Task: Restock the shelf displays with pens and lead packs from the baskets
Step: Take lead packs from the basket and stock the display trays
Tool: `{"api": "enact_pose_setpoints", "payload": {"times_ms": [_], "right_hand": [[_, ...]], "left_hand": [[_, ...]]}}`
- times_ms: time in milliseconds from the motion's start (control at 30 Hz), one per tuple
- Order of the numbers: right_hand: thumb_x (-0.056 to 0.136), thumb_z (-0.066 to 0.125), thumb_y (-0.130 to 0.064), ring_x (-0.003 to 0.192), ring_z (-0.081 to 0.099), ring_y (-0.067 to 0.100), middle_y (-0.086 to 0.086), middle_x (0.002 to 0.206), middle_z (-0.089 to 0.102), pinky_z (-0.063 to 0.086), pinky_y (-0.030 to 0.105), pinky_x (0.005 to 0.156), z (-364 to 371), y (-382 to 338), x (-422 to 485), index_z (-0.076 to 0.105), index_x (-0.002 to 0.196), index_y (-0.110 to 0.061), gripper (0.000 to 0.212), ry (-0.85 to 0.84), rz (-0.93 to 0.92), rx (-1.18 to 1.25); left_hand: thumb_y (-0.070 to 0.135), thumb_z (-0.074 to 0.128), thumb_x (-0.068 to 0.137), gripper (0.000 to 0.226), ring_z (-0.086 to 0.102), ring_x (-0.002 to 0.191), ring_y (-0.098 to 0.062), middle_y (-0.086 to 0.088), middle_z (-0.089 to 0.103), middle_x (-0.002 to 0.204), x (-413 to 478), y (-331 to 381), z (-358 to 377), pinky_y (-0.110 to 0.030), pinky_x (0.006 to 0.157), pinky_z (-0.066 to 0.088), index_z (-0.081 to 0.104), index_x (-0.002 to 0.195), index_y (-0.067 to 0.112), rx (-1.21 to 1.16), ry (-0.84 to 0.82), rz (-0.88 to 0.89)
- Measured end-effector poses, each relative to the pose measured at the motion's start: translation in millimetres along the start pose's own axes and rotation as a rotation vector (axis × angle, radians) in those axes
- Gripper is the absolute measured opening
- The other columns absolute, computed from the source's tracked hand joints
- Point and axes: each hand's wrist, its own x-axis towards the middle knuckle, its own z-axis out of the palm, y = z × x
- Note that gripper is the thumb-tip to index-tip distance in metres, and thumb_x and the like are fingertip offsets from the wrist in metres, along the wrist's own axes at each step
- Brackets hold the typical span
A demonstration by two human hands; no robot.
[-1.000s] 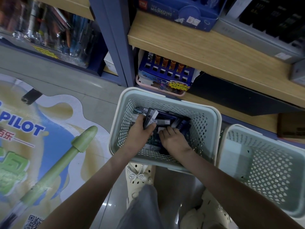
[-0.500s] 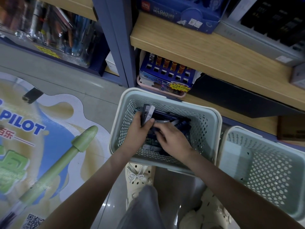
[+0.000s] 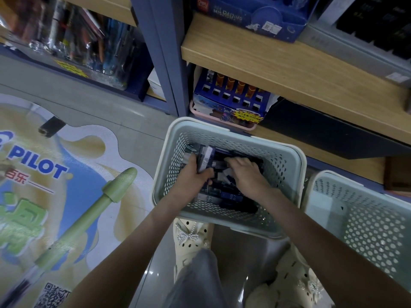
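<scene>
both arms were reaching down into the basket (image 3: 295,165) on the floor by the shelf. my left grip (image 3: 191,176) was curled round a few lead packs (image 3: 205,157), their long sides pointing away from me toward the shelf. my right grip (image 3: 246,176) was palm down, fingers dug into the loose packs (image 3: 224,194), couldn't tell if it had one.

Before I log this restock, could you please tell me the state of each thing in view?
left hand, grips a few packs upright.
right hand, fingers among loose packs; grip unclear.
basket, upright, holding lead packs.
second basket, upright beside the first.
display box, on low shelf, partly filled.
</scene>
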Motion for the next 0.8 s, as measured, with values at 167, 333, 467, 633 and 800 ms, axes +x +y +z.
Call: {"api": "enact_pose_setpoints", "payload": {"times_ms": [167, 333, 467, 633, 800], "right_hand": [[0.103, 0.036, -0.026, 0.13, 0.026, 0.024, 0.004, 0.145, 0.03, 0.021, 0.036, 0.103, 17.1, 1.3, 0.0, 0.012, 0.152, -0.013, 0.056, -0.001, -0.016, -0.284], [0.098, 0.048, -0.026, 0.122, 0.029, 0.025, 0.007, 0.135, 0.032, 0.023, 0.037, 0.101, 27.4, -7.6, 6.3, 0.021, 0.148, -0.011, 0.06, 0.027, -0.054, -0.349], [0.092, 0.058, -0.023, 0.115, 0.04, 0.028, 0.011, 0.125, 0.045, 0.027, 0.036, 0.094, 27.7, -11.0, 7.8, 0.044, 0.134, -0.007, 0.047, 0.015, -0.108, -0.41], [0.089, 0.064, -0.031, 0.136, 0.033, 0.027, 0.014, 0.148, 0.038, 0.024, 0.036, 0.109, 26.8, -8.4, -1.9, 0.035, 0.143, 0.001, 0.07, -0.073, -0.156, -0.358], [0.093, 0.047, 0.001, 0.147, -0.001, 0.023, 0.008, 0.16, -0.004, 0.007, 0.035, 0.117, 16.1, -2.9, -11.8, -0.005, 0.152, -0.008, 0.079, -0.192, -0.185, -0.428]], "left_hand": [[0.009, 0.057, 0.095, 0.022, 0.065, 0.079, -0.022, -0.006, 0.063, 0.08, 4.2, -3.6, -1.5, -0.029, 0.068, 0.05, 0.045, 0.113, 0.002, -0.025, 0.079, -0.045], [0.01, 0.062, 0.092, 0.026, 0.057, 0.064, -0.018, -0.007, 0.061, 0.077, 6.6, -3.3, 0.8, -0.026, 0.059, 0.047, 0.046, 0.112, 0.004, -0.009, 0.136, -0.086], [0.005, 0.06, 0.092, 0.022, 0.057, 0.066, -0.011, -0.005, 0.061, 0.082, 7.6, -4.2, 1.8, -0.012, 0.051, 0.044, 0.047, 0.11, 0.005, 0.019, 0.143, -0.072], [0.003, 0.056, 0.095, 0.021, 0.056, 0.055, 0.004, 0.0, 0.058, 0.077, 7.3, -4.0, 1.9, -0.008, 0.047, 0.042, 0.045, 0.112, 0.002, 0.029, 0.148, -0.047], [0.003, 0.056, 0.095, 0.016, 0.053, 0.058, -0.001, -0.003, 0.057, 0.077, 8.3, -4.0, 3.4, -0.007, 0.047, 0.04, 0.042, 0.103, 0.006, 0.077, 0.151, -0.005]]}}
